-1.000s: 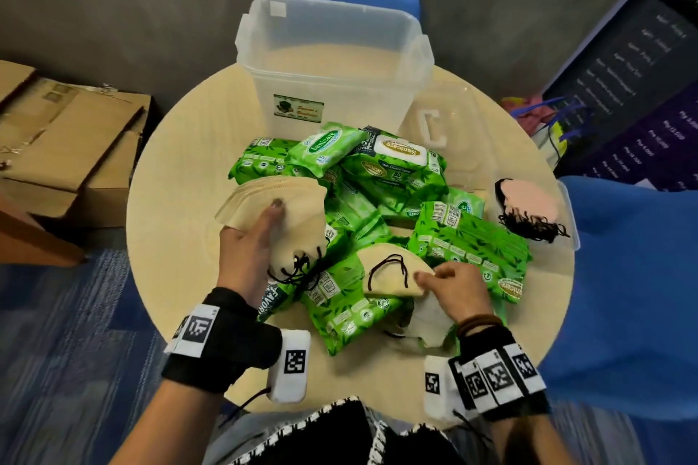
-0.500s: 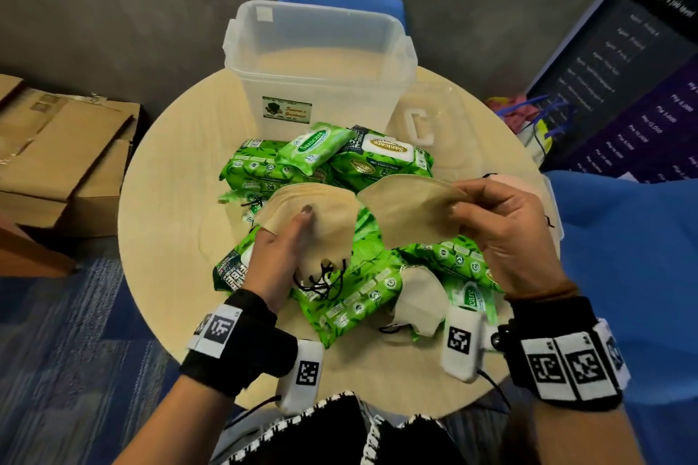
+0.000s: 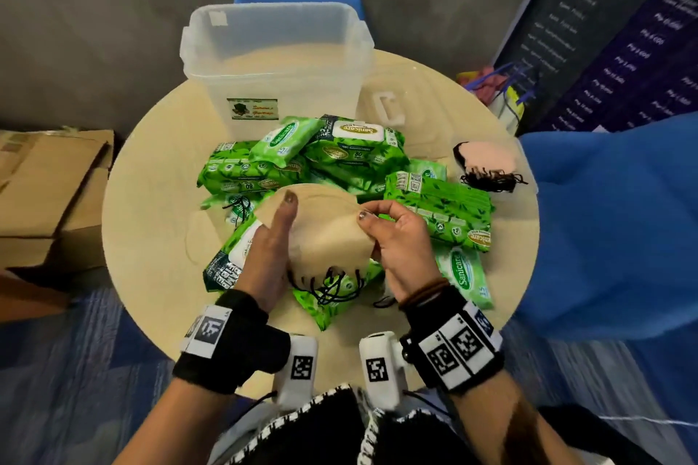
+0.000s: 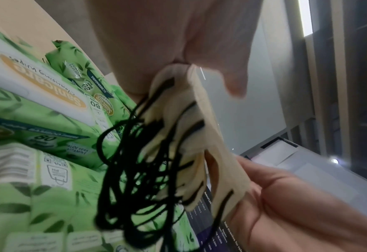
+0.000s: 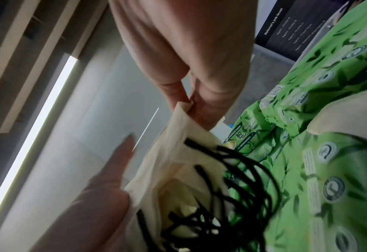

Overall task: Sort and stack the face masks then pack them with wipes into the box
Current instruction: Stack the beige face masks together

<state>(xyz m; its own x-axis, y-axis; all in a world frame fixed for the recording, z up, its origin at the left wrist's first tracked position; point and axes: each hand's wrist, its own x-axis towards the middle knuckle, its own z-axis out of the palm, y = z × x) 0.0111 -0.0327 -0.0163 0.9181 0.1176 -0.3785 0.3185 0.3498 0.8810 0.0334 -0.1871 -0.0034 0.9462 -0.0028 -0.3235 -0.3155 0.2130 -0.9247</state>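
My left hand (image 3: 279, 223) holds a stack of beige face masks (image 3: 325, 234) upright above the green wipes packs (image 3: 351, 155), thumb on the front. My right hand (image 3: 381, 234) pinches the right edge of a beige mask laid against that stack. Black ear loops (image 3: 332, 287) dangle below it. The left wrist view shows the stack's layered edges (image 4: 210, 136) and the right wrist view the pinching fingers (image 5: 189, 105). Another beige mask (image 5: 340, 116) lies on the wipes. A pile of pink masks (image 3: 487, 159) sits at the right. The clear plastic box (image 3: 302, 87) stands behind the wipes, nothing inside it.
The round wooden table (image 3: 151, 200) carries everything. A clear lid (image 3: 389, 106) lies right of the box. Cardboard boxes (image 3: 49, 192) sit on the floor at the left, blue fabric (image 3: 604, 219) at the right, a dark banner (image 3: 604, 49) behind it.
My right hand picked a beige mask off the wipes, lifted it, and brought it left against the stack in my left hand. The left hand has kept its hold on the stack.
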